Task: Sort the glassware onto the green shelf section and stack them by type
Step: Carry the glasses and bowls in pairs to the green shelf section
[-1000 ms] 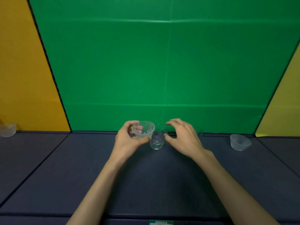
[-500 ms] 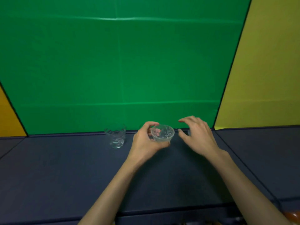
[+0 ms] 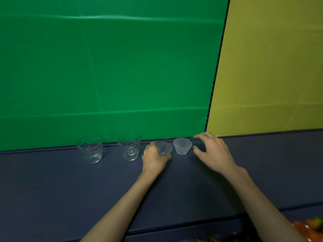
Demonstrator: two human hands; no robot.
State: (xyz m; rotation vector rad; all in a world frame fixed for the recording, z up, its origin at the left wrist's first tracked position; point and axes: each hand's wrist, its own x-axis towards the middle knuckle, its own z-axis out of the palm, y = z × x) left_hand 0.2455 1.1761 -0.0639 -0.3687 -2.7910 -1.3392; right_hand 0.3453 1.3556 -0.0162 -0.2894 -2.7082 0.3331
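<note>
Two clear patterned tumblers stand side by side on the dark shelf in front of the green back panel: one tumbler (image 3: 90, 148) at the left, the other tumbler (image 3: 129, 146) to its right. My left hand (image 3: 153, 158) is curled around a small ribbed glass bowl (image 3: 164, 148), which rests on or just above the shelf. A second ribbed bowl (image 3: 182, 146) stands right beside it, upright. My right hand (image 3: 212, 151) hovers just right of that second bowl, fingers spread, holding nothing.
The green panel (image 3: 111, 70) ends at a dark seam; a yellow panel (image 3: 269, 67) begins to the right. The dark blue shelf surface (image 3: 70, 189) runs across the whole view. Orange objects (image 3: 307, 227) show at the bottom right corner.
The view has swung right. My left hand carried the ribbed bowl to the right and lowered it beside a second ribbed bowl. My right hand moved along, still empty.
</note>
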